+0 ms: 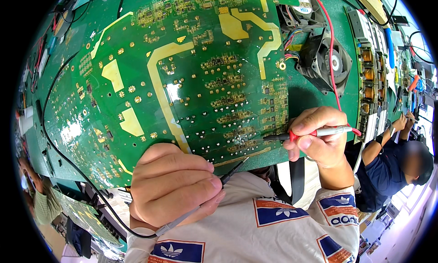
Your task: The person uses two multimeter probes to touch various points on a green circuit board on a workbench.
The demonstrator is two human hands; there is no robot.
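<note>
Head view: both hands grip probes at the board's lower edge

On my feed the circuit board (194, 96), green with gold traces, fills the upper left and centre of the frame, lying on the green table (310, 103). Both hands are at its near side, lower in the frame. I see the left hand (175, 183) closed around the black probe (233, 171) at lower centre, overlapping the board's lower edge, tip pointing up and right. The right hand (319, 137), just off the board's lower right corner, pinches the red probe (331, 131), its dark tip reaching left over the board. I can't tell whether either tip makes contact. Upper right, a black fan (335, 62) sits beside the board.
</note>
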